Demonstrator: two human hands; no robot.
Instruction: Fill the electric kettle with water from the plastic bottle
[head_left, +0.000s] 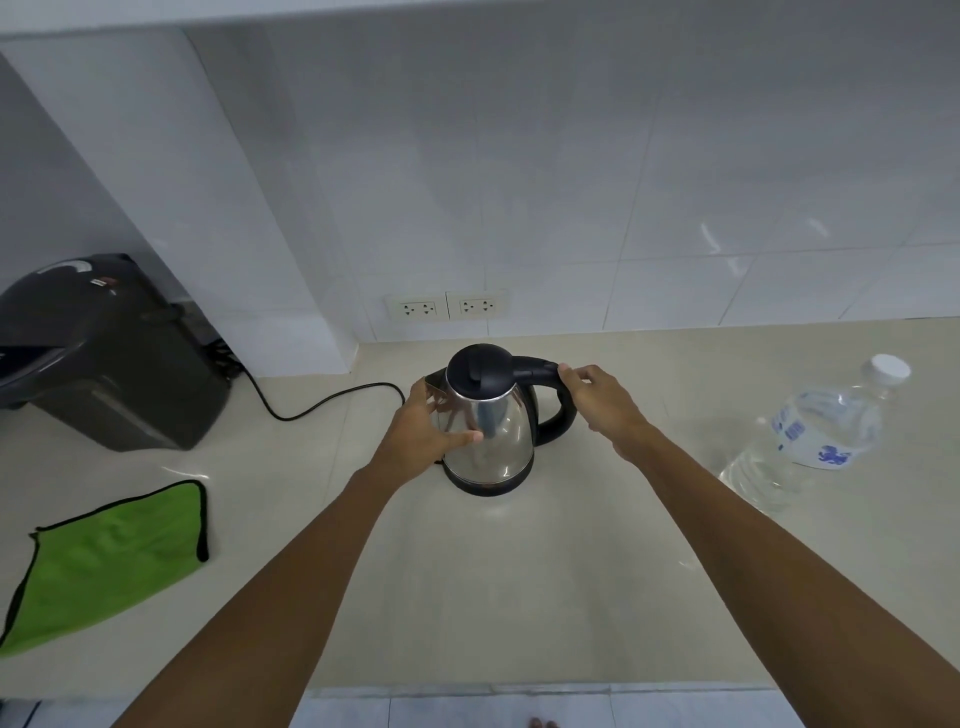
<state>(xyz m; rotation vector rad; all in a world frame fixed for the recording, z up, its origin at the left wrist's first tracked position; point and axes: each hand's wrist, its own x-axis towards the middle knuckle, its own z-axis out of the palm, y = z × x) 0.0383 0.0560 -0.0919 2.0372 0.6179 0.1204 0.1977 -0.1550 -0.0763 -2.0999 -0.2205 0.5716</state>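
A steel electric kettle (498, 431) with a black lid, handle and base stands upright on the beige counter, lid closed. My left hand (423, 434) wraps the kettle's left side near the spout, thumb across the steel front. My right hand (605, 402) rests on the top of the black handle, fingertips pressing near the lid hinge. A clear plastic water bottle (810, 436) with a white cap and blue label stands to the right, apart from both hands, cap on.
A folded green cloth (111, 558) lies at the counter's front left. A dark appliance (98, 353) sits at the back left with a black cord (322, 402) trailing toward the kettle. Wall sockets (447, 307) are behind the kettle. The counter edge (467, 688) runs along the bottom.
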